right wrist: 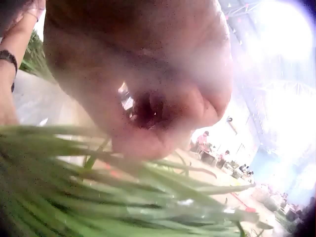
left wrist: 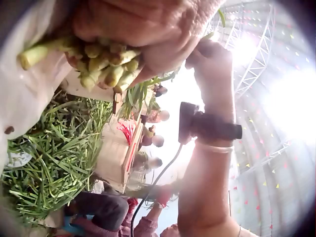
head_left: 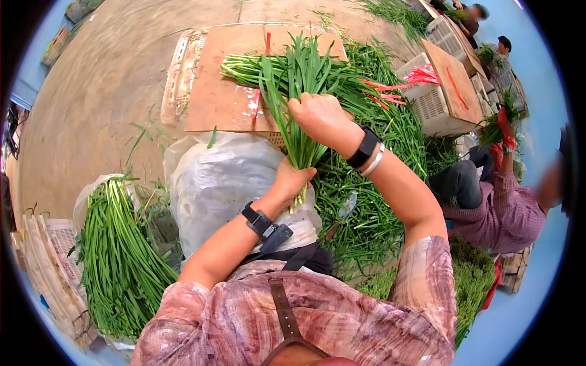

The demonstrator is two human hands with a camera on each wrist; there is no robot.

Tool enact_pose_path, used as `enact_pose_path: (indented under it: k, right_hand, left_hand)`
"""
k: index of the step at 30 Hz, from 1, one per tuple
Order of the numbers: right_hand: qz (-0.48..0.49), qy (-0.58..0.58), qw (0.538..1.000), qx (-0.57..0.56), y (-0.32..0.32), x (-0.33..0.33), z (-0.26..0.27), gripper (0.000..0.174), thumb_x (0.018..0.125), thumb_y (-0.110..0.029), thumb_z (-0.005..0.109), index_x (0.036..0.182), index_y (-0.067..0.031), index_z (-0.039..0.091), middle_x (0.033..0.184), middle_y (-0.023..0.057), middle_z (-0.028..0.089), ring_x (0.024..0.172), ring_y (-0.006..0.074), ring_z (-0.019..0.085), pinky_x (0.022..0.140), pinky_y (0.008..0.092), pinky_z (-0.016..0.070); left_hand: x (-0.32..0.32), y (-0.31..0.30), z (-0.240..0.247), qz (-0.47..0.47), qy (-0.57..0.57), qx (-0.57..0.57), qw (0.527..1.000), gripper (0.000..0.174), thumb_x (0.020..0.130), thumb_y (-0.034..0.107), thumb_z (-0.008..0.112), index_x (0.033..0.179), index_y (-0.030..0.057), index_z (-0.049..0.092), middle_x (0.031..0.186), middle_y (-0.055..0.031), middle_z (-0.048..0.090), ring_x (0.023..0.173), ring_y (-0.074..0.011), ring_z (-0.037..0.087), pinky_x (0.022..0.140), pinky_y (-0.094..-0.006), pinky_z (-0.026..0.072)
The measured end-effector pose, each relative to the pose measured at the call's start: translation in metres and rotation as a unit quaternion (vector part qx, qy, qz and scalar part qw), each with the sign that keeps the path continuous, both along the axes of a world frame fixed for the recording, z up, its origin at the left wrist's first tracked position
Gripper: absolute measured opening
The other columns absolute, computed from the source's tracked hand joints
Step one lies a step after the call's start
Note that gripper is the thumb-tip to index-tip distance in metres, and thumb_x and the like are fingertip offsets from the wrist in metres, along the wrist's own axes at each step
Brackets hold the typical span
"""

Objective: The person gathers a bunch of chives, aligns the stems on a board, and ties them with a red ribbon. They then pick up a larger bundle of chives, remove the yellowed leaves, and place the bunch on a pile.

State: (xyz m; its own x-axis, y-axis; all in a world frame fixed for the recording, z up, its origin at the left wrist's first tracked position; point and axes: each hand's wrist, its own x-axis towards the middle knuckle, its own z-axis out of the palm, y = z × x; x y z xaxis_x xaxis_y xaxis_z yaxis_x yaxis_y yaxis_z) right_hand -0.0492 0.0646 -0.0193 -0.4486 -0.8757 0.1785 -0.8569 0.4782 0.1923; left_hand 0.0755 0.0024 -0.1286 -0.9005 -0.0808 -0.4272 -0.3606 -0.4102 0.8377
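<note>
My left hand [head_left: 292,182] grips a bunch of garlic chives [head_left: 297,137] low on its stems. Pale cut ends [left wrist: 113,66] stick out below that fist in the left wrist view. The bunch stands tilted, its leaves fanning up and away. Farther up, my right hand [head_left: 326,119] is curled, thumb and fingertips together at the leaves [right wrist: 148,197], pinching there. Behind lies another bunch of chives [head_left: 241,69], across a brown board [head_left: 217,91]. A red tie strip [head_left: 255,104] lies on the board near its stems.
Loose chives [head_left: 378,201] are heaped at my right, with a knife-like tool [head_left: 342,213] on them. Plastic sheeting [head_left: 213,183] covers my lap. A large chive bundle [head_left: 119,256] stands at left. Another person [head_left: 500,213] sits at right beside a crate [head_left: 427,104] holding red strips [head_left: 422,75].
</note>
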Motion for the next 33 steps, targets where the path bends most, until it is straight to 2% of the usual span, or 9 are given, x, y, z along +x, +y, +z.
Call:
enact_pose_path:
  k: [6, 11, 14, 15, 17, 20, 26, 28, 33]
  right_hand:
    - [-0.149, -0.007, 0.969, -0.197, 0.006, -0.046, -0.010, 0.006, 0.081, -0.010, 0.057, 0.082, -0.0050, 0.056, 0.074, 0.0120, 0.061, 0.065, 0.0302, 0.062, 0.056, 0.0378, 0.0515]
    - [-0.264, -0.264, 0.742, -0.556, 0.100, -0.050, 0.037, 0.015, 0.082, -0.010, 0.064, 0.088, 0.0037, 0.062, 0.078, 0.0066, 0.064, 0.069, 0.0099, 0.059, 0.060, 0.0242, 0.0464]
    - [-0.402, 0.019, 0.891, -0.210, 0.181, -0.044, 0.002, 0.039, 0.076, -0.016, 0.065, 0.107, 0.0044, 0.055, 0.090, 0.0275, 0.063, 0.083, 0.0439, 0.061, 0.070, 0.0463, 0.0498]
    - [-0.348, 0.016, 0.913, -0.213, 0.200, -0.039, -0.019, 0.039, 0.075, -0.017, 0.067, 0.104, 0.0057, 0.056, 0.085, 0.0250, 0.064, 0.076, 0.0384, 0.063, 0.067, 0.0436, 0.0498]
    - [-0.351, -0.444, 0.775, -0.281, 0.173, 0.007, -0.004, 0.036, 0.081, -0.016, 0.066, 0.106, 0.0079, 0.058, 0.084, 0.0128, 0.066, 0.073, 0.0194, 0.065, 0.065, 0.0312, 0.0516]
    - [-0.168, -0.768, 0.510, -0.349, 0.118, 0.066, -0.026, 0.051, 0.092, -0.021, 0.056, 0.129, 0.0124, 0.041, 0.114, 0.0233, 0.061, 0.099, 0.0281, 0.064, 0.082, 0.0335, 0.0538]
    - [0.003, -0.878, 0.148, -0.454, 0.044, 0.064, -0.139, 0.062, 0.086, -0.044, 0.062, 0.124, 0.0019, 0.047, 0.108, 0.0178, 0.061, 0.097, 0.0274, 0.062, 0.083, 0.0396, 0.0545]
    - [-0.006, -0.877, 0.104, -0.470, 0.017, 0.081, -0.098, 0.078, 0.077, -0.048, 0.072, 0.131, 0.0012, 0.044, 0.118, 0.0248, 0.057, 0.110, 0.0345, 0.058, 0.091, 0.0446, 0.0509]
    - [-0.033, -0.853, 0.184, -0.488, 0.007, 0.082, -0.080, 0.064, 0.078, -0.029, 0.073, 0.125, 0.0026, 0.046, 0.114, 0.0216, 0.060, 0.098, 0.0319, 0.064, 0.083, 0.0423, 0.0553]
  left_hand:
    - [0.007, -0.013, 0.002, -0.070, -0.046, 0.130, 0.988, 0.014, 0.078, 0.001, 0.066, 0.088, -0.0007, 0.055, 0.066, -0.0067, 0.058, 0.050, -0.0153, 0.055, 0.043, -0.0267, 0.0458]
    - [0.011, -0.047, 0.017, -0.099, -0.027, 0.463, 0.880, 0.038, 0.084, 0.012, 0.066, 0.115, -0.0033, 0.051, 0.084, -0.0100, 0.059, 0.068, -0.0156, 0.057, 0.058, -0.0282, 0.0466]
    - [0.010, -0.058, 0.020, -0.149, 0.059, 0.585, 0.795, 0.060, 0.084, 0.020, 0.066, 0.131, -0.0050, 0.038, 0.099, -0.0109, 0.056, 0.078, -0.0141, 0.054, 0.072, -0.0305, 0.0453]
    - [0.008, -0.058, 0.024, -0.149, 0.070, 0.592, 0.789, 0.060, 0.084, 0.021, 0.066, 0.131, -0.0055, 0.038, 0.100, -0.0109, 0.056, 0.078, -0.0142, 0.054, 0.073, -0.0307, 0.0456]
    - [0.011, -0.054, 0.030, -0.142, 0.085, 0.610, 0.774, 0.061, 0.085, 0.022, 0.066, 0.131, -0.0064, 0.037, 0.100, -0.0108, 0.056, 0.079, -0.0145, 0.054, 0.074, -0.0311, 0.0464]
    - [0.011, -0.050, 0.028, -0.133, 0.038, 0.593, 0.793, 0.058, 0.086, 0.021, 0.065, 0.129, -0.0079, 0.039, 0.101, -0.0139, 0.057, 0.081, -0.0174, 0.058, 0.075, -0.0340, 0.0505]
    - [0.031, -0.052, 0.033, -0.163, -0.009, 0.565, 0.809, 0.050, 0.084, 0.021, 0.060, 0.120, -0.0113, 0.046, 0.099, -0.0178, 0.059, 0.081, -0.0201, 0.061, 0.073, -0.0333, 0.0554]
    - [0.039, -0.053, 0.024, -0.190, -0.030, 0.523, 0.831, 0.050, 0.082, 0.024, 0.061, 0.114, -0.0128, 0.051, 0.099, -0.0206, 0.061, 0.082, -0.0224, 0.064, 0.073, -0.0327, 0.0554]
    - [0.042, -0.059, 0.008, -0.195, -0.065, 0.433, 0.878, 0.042, 0.082, 0.019, 0.061, 0.108, -0.0139, 0.054, 0.103, -0.0227, 0.062, 0.093, -0.0323, 0.065, 0.081, -0.0359, 0.0559]
